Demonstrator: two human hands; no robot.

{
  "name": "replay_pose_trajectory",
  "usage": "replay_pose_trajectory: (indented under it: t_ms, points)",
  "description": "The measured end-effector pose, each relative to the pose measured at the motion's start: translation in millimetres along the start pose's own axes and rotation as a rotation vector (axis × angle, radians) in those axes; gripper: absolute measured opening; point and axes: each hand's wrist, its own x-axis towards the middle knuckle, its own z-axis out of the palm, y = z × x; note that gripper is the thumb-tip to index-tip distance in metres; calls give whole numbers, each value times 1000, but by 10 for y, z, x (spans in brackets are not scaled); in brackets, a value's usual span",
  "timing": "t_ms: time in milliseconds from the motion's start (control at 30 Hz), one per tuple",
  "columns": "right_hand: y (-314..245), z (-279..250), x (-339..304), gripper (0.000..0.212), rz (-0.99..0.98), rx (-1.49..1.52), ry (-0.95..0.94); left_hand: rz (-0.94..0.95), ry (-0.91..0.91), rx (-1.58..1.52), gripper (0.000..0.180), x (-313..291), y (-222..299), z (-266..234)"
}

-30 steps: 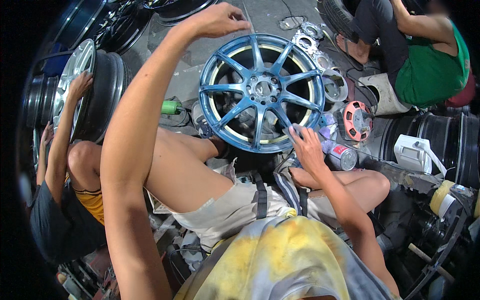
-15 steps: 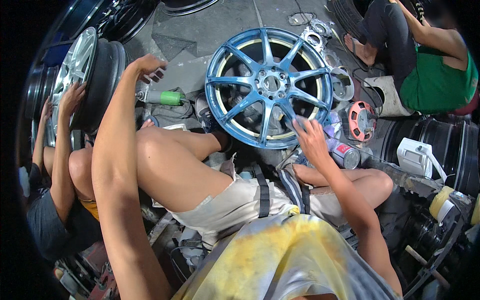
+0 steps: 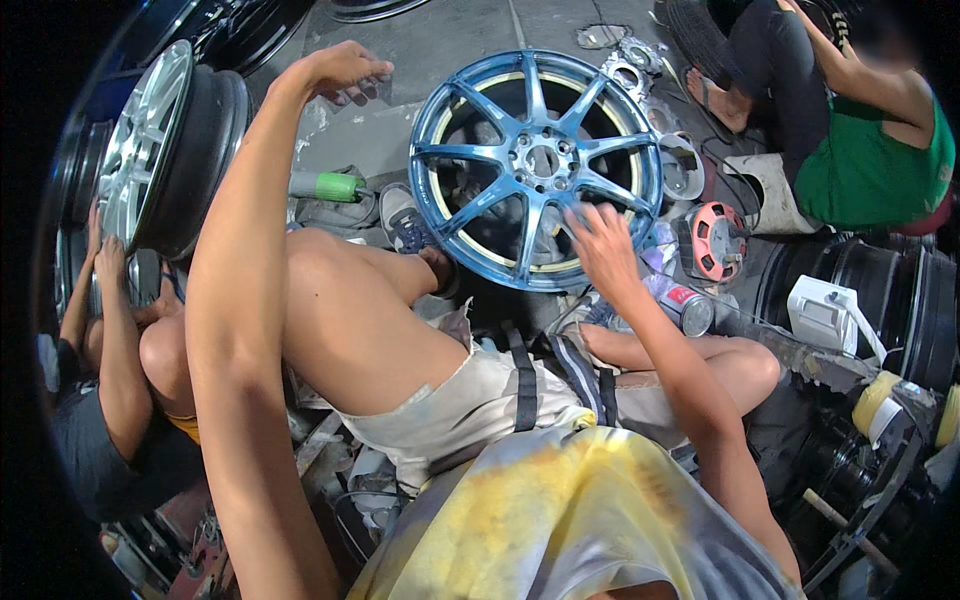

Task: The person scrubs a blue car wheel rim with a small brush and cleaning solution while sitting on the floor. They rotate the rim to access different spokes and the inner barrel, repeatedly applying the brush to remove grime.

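A blue multi-spoke wheel rim [image 3: 527, 85] with a pale inner ring lies face up in front of me. My right hand [image 3: 608, 250] is over its lower right spokes, fingertips at a spoke. Those fingers are smeared by motion; a thin greyish piece seems to be under them, too blurred to name. My left hand [image 3: 345, 72] hangs in the air left of the rim, wrist bent, fingers loosely drooping and apart, with nothing seen in it. Below that hand, a green-and-grey power tool [image 3: 335, 187] lies on the floor near my shoe [image 3: 403, 220].
On the left, another person's hands [image 3: 110, 258] are at a silver wheel [image 3: 150, 140]. A person in green [image 3: 880, 160] sits at the far right. Right of the blue rim lie metal rings [image 3: 628, 75], an orange reel [image 3: 718, 240], a can [image 3: 688, 308] and a white box [image 3: 822, 312].
My left hand has lifted up and to the right, farther from the power tool. My right hand has shifted slightly up and left along the rim's spokes. The person on the left has lowered a hand.
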Motion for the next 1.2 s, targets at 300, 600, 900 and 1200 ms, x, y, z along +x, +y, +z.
replay_pose_trajectory:
  t_ms: [300, 600, 900, 1200]
  points:
    - [830, -331, -469, 51, 220, -258, -6, 98, 44, -31, 45, -184, 134, -13]
    - [522, -261, 171, 34, -6, 50, 67, 107, 41, 48, 48, -135, 266, 77]
    - [473, -146, 637, 33, -29, -34, -43, 136, -23, -19, 46, 75, -52, -3]
    - [790, -38, 875, 26, 313, 266, -35, 40, -47, -10, 43, 113, -114, -6]
